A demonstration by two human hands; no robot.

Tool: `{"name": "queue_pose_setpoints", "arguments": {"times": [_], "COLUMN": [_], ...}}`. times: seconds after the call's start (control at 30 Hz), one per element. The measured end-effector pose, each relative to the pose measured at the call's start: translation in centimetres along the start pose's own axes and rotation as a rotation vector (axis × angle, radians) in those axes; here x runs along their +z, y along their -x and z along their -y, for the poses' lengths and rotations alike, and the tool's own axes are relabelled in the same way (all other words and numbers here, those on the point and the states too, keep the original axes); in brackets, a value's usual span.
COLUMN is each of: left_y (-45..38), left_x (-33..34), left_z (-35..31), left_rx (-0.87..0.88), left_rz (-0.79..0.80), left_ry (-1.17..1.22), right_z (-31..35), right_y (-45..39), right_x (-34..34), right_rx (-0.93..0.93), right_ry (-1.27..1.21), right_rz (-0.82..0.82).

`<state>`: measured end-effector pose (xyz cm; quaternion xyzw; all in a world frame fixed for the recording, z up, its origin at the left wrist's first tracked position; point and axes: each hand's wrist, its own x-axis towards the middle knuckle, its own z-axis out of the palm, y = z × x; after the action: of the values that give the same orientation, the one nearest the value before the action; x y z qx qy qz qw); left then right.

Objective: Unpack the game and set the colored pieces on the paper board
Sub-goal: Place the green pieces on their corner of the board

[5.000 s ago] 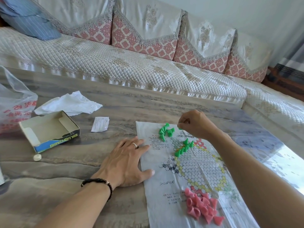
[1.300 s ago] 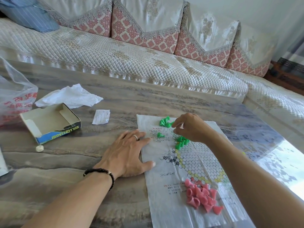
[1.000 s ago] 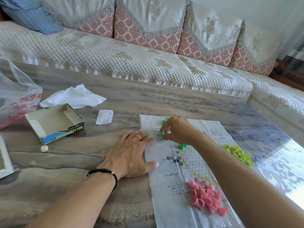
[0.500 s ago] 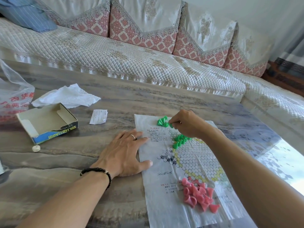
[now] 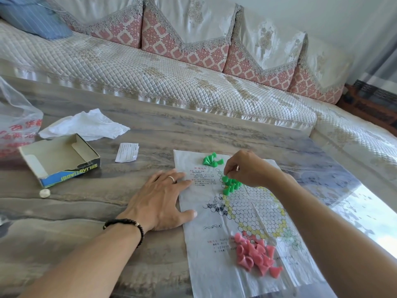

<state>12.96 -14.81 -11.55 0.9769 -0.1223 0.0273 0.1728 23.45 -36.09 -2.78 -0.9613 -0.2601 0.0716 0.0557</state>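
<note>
Right hand (image 5: pixel 247 168) hovers over the board's far corner, fingertips pinched on a green piece (image 5: pixel 225 179) at the edge of the green cluster (image 5: pixel 233 186) already standing on the printed cells. Looks like it's setting that one down. To do it well: lower it wide base first, square on one free circle next to the stood ones, then let go straight up w/o brushing the neighbours; they're light and tip easily. Paper board (image 5: pixel 247 216) is thin and creased, so don't drag anything across it.

Left hand (image 5: pixel 159 201) lies flat, fingers spread, thumb and fingertips on the board's left edge, pinning it; should stay there.

Loose greens (image 5: pixel 211 160) lie toppled near the board's far edge, just beyond the right hand; prob next to go. Pink pieces (image 5: pixel 255 254) sit in a heap on the near end, not placed yet. Empty box (image 5: pixel 62 160) is well off to the left on the table (image 5: pixel 86 211).
</note>
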Motion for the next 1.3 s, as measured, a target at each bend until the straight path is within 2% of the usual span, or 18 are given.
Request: {"name": "queue_pose_setpoints", "arguments": {"times": [0.4,0.67,0.8,0.97,1.3], "left_y": [-0.1,0.0,0.0,0.0,0.0], "left_x": [-0.1,0.0,-0.1,0.0,-0.1], "left_z": [-0.1,0.0,0.0,0.1,-0.1], "left_rx": [-0.001,0.001,-0.003,0.001,0.01], "left_rz": [0.008,-0.003,-0.013,-0.015,-0.01], "left_ry": [0.0,0.009,0.01,0.016,0.002], "right_z": [0.2,0.5,0.3,0.6,-0.2], "right_y": [0.0,-1.5,-3.9,-5.6,-4.6], "right_x": [0.8,0.3,1.3,2.8,1.8], "right_rx": [0.001,0.01,0.102,0.168,0.199], "right_ry": [0.016,-0.069,-0.026,0.096,-0.042], "right_rz": [0.066,-0.127,-0.181,-0.148,-0.19]}}
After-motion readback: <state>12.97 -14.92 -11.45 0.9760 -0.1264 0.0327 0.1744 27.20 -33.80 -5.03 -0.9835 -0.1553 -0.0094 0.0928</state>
